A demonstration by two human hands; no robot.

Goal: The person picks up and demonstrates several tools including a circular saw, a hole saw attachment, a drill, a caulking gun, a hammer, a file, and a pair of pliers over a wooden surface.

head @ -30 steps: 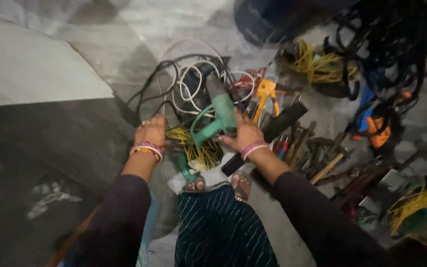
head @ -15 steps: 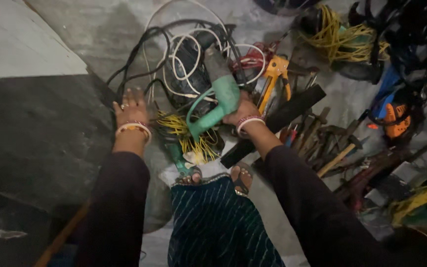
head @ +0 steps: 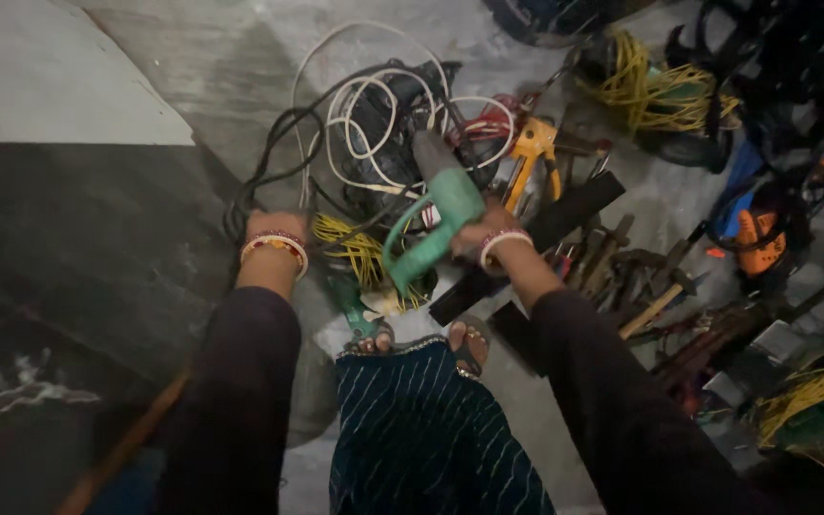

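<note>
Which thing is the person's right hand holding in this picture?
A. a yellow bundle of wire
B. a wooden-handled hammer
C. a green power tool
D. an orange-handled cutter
C: the right hand is closed around the green power tool, lifting it above the tangle of white and black cables; the hammer and the orange-handled cutter lie untouched on the floor.

It looks like a tradesperson's work site or store corner: hammers (head: pixel 655 305), an orange-handled cutter (head: pixel 533 153) and yellow wire coils (head: pixel 646 86) lie scattered right of the white cable tangle (head: pixel 374 124) on bare concrete.
</note>
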